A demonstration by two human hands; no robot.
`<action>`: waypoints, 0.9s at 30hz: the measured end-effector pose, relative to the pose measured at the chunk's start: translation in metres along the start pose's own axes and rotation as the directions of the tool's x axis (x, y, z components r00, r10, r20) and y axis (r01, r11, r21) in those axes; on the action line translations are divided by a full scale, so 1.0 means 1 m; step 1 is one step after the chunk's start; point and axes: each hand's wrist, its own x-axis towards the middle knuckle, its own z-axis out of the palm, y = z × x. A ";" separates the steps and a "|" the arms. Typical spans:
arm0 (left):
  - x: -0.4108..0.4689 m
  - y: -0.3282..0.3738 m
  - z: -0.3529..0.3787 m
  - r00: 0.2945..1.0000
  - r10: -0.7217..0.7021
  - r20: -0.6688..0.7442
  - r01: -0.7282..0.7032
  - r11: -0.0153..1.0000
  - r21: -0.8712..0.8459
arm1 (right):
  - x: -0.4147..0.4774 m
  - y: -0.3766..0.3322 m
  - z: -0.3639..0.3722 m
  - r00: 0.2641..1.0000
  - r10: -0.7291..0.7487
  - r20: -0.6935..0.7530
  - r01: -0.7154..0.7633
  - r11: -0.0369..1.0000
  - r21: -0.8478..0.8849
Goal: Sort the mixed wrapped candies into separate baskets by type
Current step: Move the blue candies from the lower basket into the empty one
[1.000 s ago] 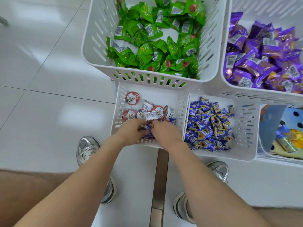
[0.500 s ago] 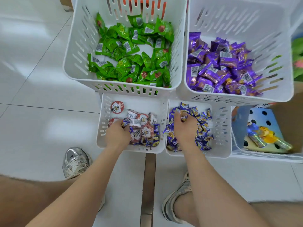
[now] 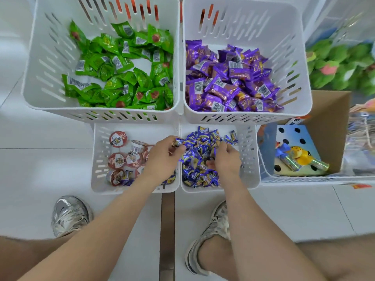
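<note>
- The left hand (image 3: pixel 162 159), among the round cups (image 3: pixel 118 138) a moment ago, is now pinching a blue candy (image 3: pixel 180 142) over the left rim of the small right basket (image 3: pixel 250 159).
- The right hand (image 3: pixel 228 159), earlier lying flat, is curling its fingers into the blue candies (image 3: pixel 194 173) inside that basket; I cannot tell whether it is grasping any.
- Beyond that basket, green candies (image 3: pixel 142 78) and purple candies (image 3: pixel 223 86) are showing barcodes; other print is too blurred to read.

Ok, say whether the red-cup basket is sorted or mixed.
Mixed: blue candies lie among the red cups near its front wall.
</note>
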 end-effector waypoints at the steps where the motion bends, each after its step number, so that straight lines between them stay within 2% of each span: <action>1: 0.003 0.001 0.007 0.996 -0.002 0.091 0.007 0.999 -0.049 | 0.000 0.000 -0.002 0.996 -0.088 -0.005 0.087 0.992 -0.092; 3: 0.008 0.002 0.016 0.956 -0.013 0.293 0.039 0.996 -0.083 | -0.005 -0.001 -0.007 0.963 -0.269 -0.009 0.250 0.905 -0.345; 5: 0.009 0.000 0.018 0.922 0.010 0.387 0.001 1.000 -0.029 | -0.005 0.002 -0.008 0.922 -0.384 -0.048 0.312 0.812 -0.492; 6: 0.007 -0.001 0.016 0.938 0.032 0.346 -0.026 0.999 -0.021 | -0.004 0.002 -0.007 0.904 -0.421 -0.073 0.324 0.787 -0.526; 7: 0.004 -0.001 0.012 0.970 0.044 0.238 -0.041 0.999 -0.017 | -0.002 0.003 -0.004 0.881 -0.465 -0.082 0.354 0.765 -0.538; 9: -0.004 -0.011 0.002 0.997 0.008 -0.077 -0.006 1.000 0.023 | -0.006 0.004 0.006 0.837 -0.547 0.009 0.478 0.723 -0.498; 11: -0.015 -0.033 -0.011 0.949 -0.103 -0.297 0.136 0.986 0.091 | -0.015 0.006 0.024 0.767 -0.620 0.165 0.617 0.642 -0.454; 13: -0.026 -0.063 -0.024 0.897 -0.272 -0.349 0.353 0.915 0.194 | -0.030 0.002 0.046 0.679 -0.661 0.319 0.724 0.531 -0.440; 15: -0.035 -0.089 -0.035 0.871 -0.372 -0.321 0.472 0.815 0.336 | -0.043 -0.004 0.069 0.590 -0.609 0.530 0.806 0.407 -0.430; 17: -0.041 -0.103 -0.042 0.878 -0.405 -0.254 0.477 0.773 0.418 | -0.052 -0.008 0.091 0.535 -0.410 0.739 0.845 0.267 -0.463; 18: -0.042 -0.107 -0.044 0.891 -0.394 -0.225 0.453 0.777 0.438 | -0.054 -0.007 0.101 0.524 -0.308 0.794 0.851 0.179 -0.493; 20: -0.041 -0.111 -0.047 0.921 -0.355 -0.161 0.388 0.792 0.471 | -0.058 -0.002 0.114 0.528 -0.213 0.822 0.845 0.032 -0.534; 22: -0.038 -0.114 -0.048 0.933 -0.336 -0.132 0.355 0.786 0.507 | -0.061 0.006 0.122 0.551 -0.196 0.811 0.831 0.045 -0.554; 25: -0.033 -0.118 -0.047 0.918 -0.394 -0.055 0.347 0.726 0.595 | -0.063 0.015 0.131 0.572 -0.179 0.800 0.820 0.155 -0.552; 27: -0.028 -0.128 -0.046 0.906 -0.422 0.038 0.311 0.723 0.617 | -0.059 0.016 0.136 0.573 -0.167 0.803 0.813 0.242 -0.530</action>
